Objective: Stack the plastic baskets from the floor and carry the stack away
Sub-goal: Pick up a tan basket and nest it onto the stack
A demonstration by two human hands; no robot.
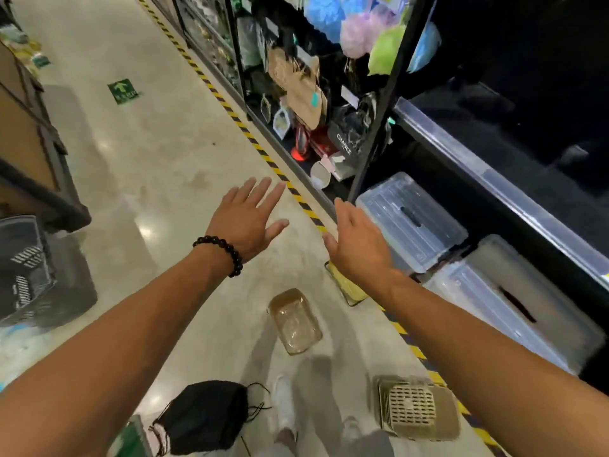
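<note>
- Three plastic baskets lie apart on the floor (164, 153) below you: slatted basket (413, 409), clear basket (295, 319), yellow basket (349, 286).
- Your left hand (247, 219) and right hand (357, 244) hover empty, fingers spread; stacking looks unstarted, so reach down first.

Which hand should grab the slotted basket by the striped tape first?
Right, probably. The slotted basket lies on the floor under the right forearm, beside the striped tape. The right hand is empty and open; the left hand would have to cross over.
</note>
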